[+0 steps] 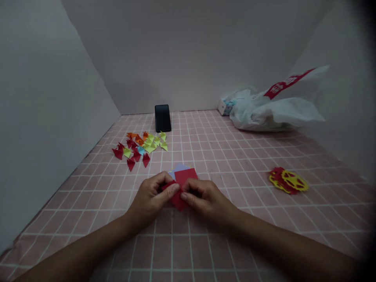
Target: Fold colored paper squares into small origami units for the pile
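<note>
Between my two hands is a small piece of red folded paper [178, 202], held above the checked cloth. My left hand [154, 192] pinches its left side with thumb and fingers. On the other side, the thumb and fingertips of my right hand [202, 196] close on the same paper, so the thumbs nearly meet. Just behind lies a red square sheet [185, 175], on top of lilac paper [178, 169] that shows at its left edge. My fingers hide part of the folded paper and of the sheets.
Small folded paper birds [149, 145] in red, orange, yellow and blue lie at the left. Behind them a black phone [162, 118] leans upright. Red and yellow paper cut-outs [293, 181] lie at the right. A white plastic bag [258, 113] and a small box [224, 107] sit back right.
</note>
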Action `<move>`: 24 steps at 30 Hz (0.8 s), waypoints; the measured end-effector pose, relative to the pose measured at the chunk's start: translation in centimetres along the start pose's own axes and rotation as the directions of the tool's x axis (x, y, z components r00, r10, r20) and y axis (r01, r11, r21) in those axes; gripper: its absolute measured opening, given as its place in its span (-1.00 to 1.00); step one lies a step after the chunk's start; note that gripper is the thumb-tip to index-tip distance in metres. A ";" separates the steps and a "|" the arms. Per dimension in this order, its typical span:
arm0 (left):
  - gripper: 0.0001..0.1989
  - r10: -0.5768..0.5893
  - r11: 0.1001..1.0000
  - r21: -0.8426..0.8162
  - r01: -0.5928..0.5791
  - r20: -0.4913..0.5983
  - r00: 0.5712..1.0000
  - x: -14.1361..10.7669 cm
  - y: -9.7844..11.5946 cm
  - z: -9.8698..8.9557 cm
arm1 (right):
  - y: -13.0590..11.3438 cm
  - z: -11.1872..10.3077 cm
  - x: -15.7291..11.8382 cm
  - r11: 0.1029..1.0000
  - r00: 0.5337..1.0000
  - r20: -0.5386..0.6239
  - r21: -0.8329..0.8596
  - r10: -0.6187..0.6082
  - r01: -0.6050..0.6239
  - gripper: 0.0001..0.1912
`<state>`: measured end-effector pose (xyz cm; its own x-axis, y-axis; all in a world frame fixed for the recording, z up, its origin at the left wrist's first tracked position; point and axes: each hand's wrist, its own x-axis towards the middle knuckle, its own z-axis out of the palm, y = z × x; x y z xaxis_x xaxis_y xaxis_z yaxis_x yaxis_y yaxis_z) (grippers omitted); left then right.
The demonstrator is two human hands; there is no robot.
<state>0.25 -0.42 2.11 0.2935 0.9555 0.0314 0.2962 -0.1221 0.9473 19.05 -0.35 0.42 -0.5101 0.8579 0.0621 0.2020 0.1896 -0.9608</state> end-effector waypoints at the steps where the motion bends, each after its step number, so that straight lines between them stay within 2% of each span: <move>1: -0.77 0.008 1.000 -0.003 -0.008 -0.049 0.999 0.0 0.0 0.0 | 0.0 -0.1 0.0 1.000 1.000 -0.015 0.007 -0.001 0.001 -0.79; 4: -0.76 -0.004 0.999 -0.037 0.000 -0.126 0.992 0.1 0.1 -0.2 | 0.2 -0.3 -0.1 0.999 0.996 -0.093 0.043 0.016 -0.012 -0.79; 10: -0.77 -0.109 0.985 -0.134 0.106 -0.019 0.994 0.4 0.1 -0.3 | 0.9 -0.4 0.2 0.965 0.965 -0.238 0.257 0.111 -0.047 -0.78; 14: -0.76 -0.106 0.979 -0.178 0.097 -0.041 0.994 0.3 -0.1 -0.2 | 0.6 -0.4 0.3 0.910 0.980 -0.143 0.408 0.140 -0.070 -0.84; 17: -0.79 -0.079 0.993 -0.089 0.079 0.002 0.997 0.3 0.0 -0.2 | 0.4 -0.4 0.2 0.938 0.990 -0.078 0.338 0.114 -0.081 -0.86; 20: -0.79 -0.070 0.997 0.017 0.070 0.057 0.996 0.3 0.0 -0.2 | 0.4 -0.3 0.2 0.963 0.991 -0.101 0.264 0.087 -0.058 -0.91; 24: -0.76 -0.117 0.993 0.025 0.116 0.068 0.991 0.2 0.0 -0.1 | 0.3 -0.2 0.4 0.929 0.983 -0.146 0.367 0.111 -0.050 -0.94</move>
<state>0.23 -0.16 2.10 0.3177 0.9427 -0.1017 0.3509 -0.0172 0.9362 19.06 0.09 0.20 -0.3572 0.9340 -0.0063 -0.0934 -0.0424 -0.9947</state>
